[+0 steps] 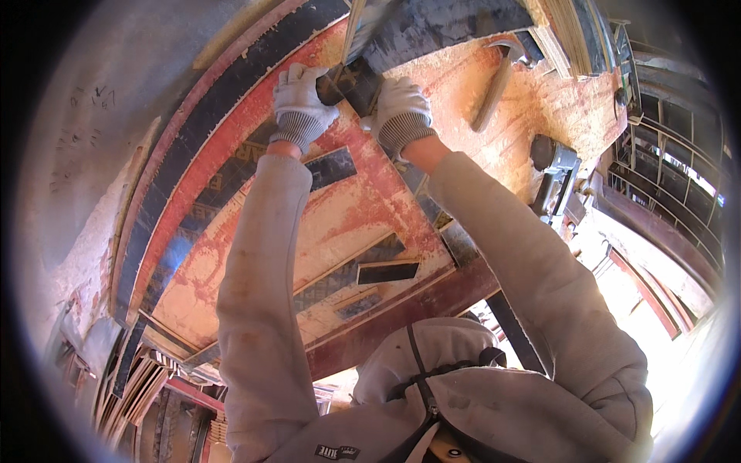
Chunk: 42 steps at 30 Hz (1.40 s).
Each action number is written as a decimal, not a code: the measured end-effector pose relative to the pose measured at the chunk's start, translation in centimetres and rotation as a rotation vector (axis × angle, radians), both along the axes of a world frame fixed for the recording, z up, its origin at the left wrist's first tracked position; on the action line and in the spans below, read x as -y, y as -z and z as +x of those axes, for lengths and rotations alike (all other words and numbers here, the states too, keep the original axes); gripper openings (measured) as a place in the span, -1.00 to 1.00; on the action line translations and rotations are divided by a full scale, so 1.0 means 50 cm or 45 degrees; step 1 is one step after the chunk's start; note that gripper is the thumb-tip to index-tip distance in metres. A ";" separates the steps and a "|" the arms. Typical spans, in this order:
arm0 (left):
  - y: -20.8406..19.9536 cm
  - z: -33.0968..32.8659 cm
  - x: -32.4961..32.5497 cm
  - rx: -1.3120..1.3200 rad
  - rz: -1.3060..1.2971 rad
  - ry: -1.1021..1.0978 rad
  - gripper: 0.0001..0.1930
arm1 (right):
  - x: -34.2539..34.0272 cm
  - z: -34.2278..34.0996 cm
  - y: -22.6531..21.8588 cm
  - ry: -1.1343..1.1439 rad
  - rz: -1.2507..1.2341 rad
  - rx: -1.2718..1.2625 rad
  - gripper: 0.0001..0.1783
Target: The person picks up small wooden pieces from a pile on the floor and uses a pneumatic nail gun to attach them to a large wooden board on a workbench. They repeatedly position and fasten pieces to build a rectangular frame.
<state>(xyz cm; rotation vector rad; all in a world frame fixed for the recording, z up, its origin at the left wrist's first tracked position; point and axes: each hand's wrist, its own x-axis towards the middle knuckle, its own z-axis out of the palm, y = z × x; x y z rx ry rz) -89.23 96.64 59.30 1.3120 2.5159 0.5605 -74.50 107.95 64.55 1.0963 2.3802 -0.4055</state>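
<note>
Both my hands wear pale knit gloves and reach to the far side of a red, sawdust-covered work surface (320, 258). My left hand (303, 100) is closed round the left end of a dark-faced plywood piece (356, 86). The fingers of my right hand (403, 112) are curled at the right side of this piece, partly hidden behind the glove. Just beyond, a larger dark panel (444, 29) stands on edge. To the right of my right hand lies a hammer (494, 91) with a wooden handle.
A power tool (557, 184) rests at the right edge of the surface. Small dark plywood offcuts (388, 272) lie nearer me. Along the left runs a curved dark strip (166, 166). Boards are stacked (139, 378) at lower left, and metal racks (671, 147) stand at right.
</note>
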 end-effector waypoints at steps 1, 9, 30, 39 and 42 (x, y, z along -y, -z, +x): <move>0.000 0.003 -0.002 -0.002 0.009 -0.009 -0.23 | 0.000 -0.001 0.000 -0.017 0.012 -0.010 -0.17; 0.012 0.016 0.000 -0.032 0.122 -0.027 -0.25 | -0.001 -0.014 -0.013 0.000 -0.023 0.009 -0.20; -0.052 0.133 0.230 -0.133 0.325 0.036 -0.23 | -0.016 0.011 -0.012 0.009 -0.137 -0.090 -0.10; -0.049 0.023 0.037 -0.177 0.383 0.255 -0.43 | -0.018 0.001 -0.016 0.021 -0.050 0.032 -0.19; -0.028 0.022 0.036 -0.189 0.406 0.278 -0.42 | -0.018 0.001 -0.012 -0.044 -0.033 0.025 -0.17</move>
